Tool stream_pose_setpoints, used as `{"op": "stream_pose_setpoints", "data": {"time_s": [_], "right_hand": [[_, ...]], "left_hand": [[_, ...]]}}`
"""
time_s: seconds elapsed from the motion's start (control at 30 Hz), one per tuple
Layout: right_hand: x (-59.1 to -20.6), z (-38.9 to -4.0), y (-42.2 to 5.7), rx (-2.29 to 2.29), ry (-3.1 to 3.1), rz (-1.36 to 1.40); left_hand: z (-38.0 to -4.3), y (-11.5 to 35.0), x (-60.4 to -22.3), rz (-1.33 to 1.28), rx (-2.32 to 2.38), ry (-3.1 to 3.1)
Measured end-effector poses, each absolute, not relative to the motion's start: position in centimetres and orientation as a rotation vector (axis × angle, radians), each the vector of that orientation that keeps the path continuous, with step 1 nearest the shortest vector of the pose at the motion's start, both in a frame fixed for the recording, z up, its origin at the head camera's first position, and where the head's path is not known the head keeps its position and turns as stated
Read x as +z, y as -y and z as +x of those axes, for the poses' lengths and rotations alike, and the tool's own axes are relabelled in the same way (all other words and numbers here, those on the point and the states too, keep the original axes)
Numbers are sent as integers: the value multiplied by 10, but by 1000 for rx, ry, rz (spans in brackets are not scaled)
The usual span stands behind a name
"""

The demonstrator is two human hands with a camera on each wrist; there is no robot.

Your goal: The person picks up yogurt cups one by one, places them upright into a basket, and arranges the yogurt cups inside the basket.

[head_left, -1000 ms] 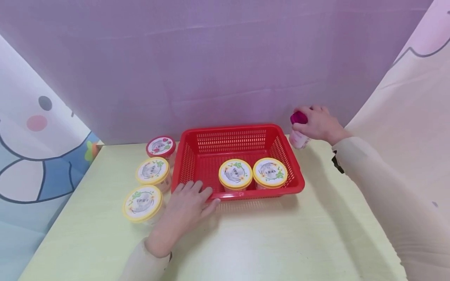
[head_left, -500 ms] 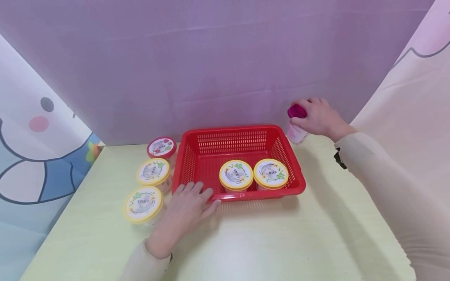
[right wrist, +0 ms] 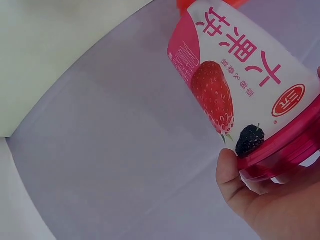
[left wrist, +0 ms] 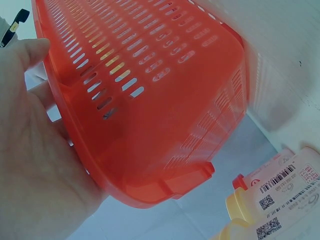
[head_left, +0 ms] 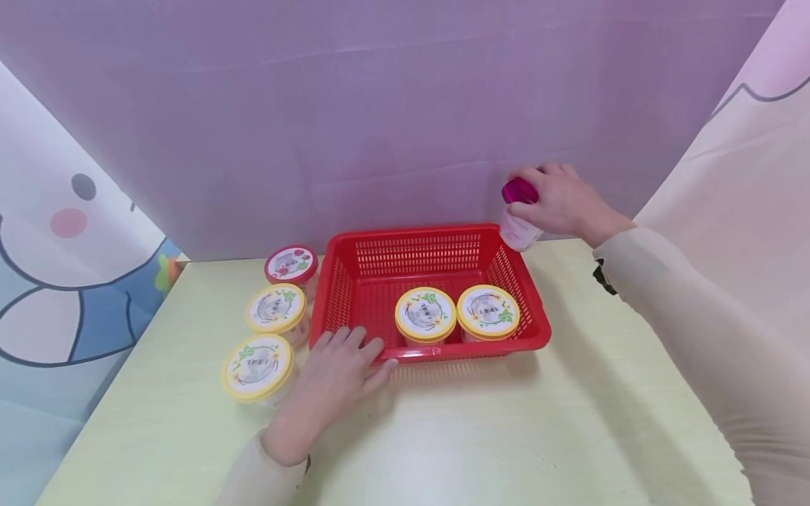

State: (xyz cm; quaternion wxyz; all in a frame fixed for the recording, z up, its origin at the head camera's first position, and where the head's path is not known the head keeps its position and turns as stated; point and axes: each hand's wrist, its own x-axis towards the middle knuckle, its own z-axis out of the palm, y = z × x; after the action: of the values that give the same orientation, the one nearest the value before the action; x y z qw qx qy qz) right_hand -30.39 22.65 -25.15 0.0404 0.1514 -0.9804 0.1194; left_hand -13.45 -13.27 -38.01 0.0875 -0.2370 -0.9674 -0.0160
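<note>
My right hand (head_left: 560,202) grips a yogurt cup (head_left: 520,228) by its magenta lid, tilted above the back right corner of the red basket (head_left: 542,309). In the right wrist view the yogurt cup (right wrist: 235,75) shows a strawberry and a blackberry on its side, with my thumb by the lid. My left hand (head_left: 335,372) holds the basket's front rim near the left corner, fingers hooked over it; the left wrist view shows them passing behind the rim. Inside the basket, a yellow-lidded cup (head_left: 425,314) and another yellow-lidded cup (head_left: 488,313) stand side by side at the front.
Left of the basket, a red-lidded cup (head_left: 291,265), a yellow-lidded cup (head_left: 276,309) and a nearer yellow-lidded cup (head_left: 258,367) stand in a row on the pale table (head_left: 481,436). A purple cloth (head_left: 405,119) hangs behind the table.
My right hand has lifted the magenta-lidded yogurt cup and carried it left, from beside the basket to its back right corner. The left hand and basket have hardly moved.
</note>
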Motion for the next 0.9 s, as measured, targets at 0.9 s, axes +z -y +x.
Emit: {"op": "stream_pose_setpoints", "data": {"time_s": [0.9], "right_hand": [[-272,-307,-192,394,3010,612]], "left_hand": [[-135,132,-382,-717,-34,2847]]}}
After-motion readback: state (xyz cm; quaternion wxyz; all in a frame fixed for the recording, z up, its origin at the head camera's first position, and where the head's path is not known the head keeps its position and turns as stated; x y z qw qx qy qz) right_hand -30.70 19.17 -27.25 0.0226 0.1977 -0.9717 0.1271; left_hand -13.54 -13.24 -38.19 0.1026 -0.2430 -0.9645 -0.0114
